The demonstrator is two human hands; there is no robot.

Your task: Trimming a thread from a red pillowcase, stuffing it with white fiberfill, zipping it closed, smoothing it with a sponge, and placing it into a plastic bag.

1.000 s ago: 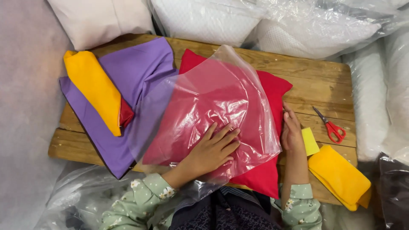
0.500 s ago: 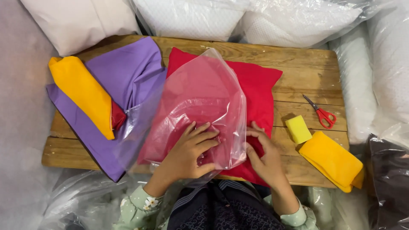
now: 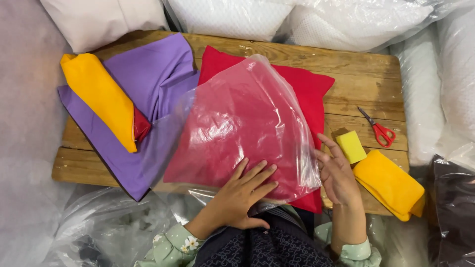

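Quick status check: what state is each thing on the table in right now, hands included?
Clear plastic bag: crumpled, lying over the cushion.
Red cushion: flat on the table, partly covered.
Left hand: open, flat on the bag.
Right hand: open, at the bag's edge.
Scissors: closed.
Purple cloth: spread out.
Orange cloth: rolled.

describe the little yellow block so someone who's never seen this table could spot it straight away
Start at the wooden table and go to its right end, where red-handled scissors lie. Just left of and below them sits the yellow block, beside the fingertips of the right hand. Unlike the folded yellow cloth next to it, it is a small, paler, squarish chunk.
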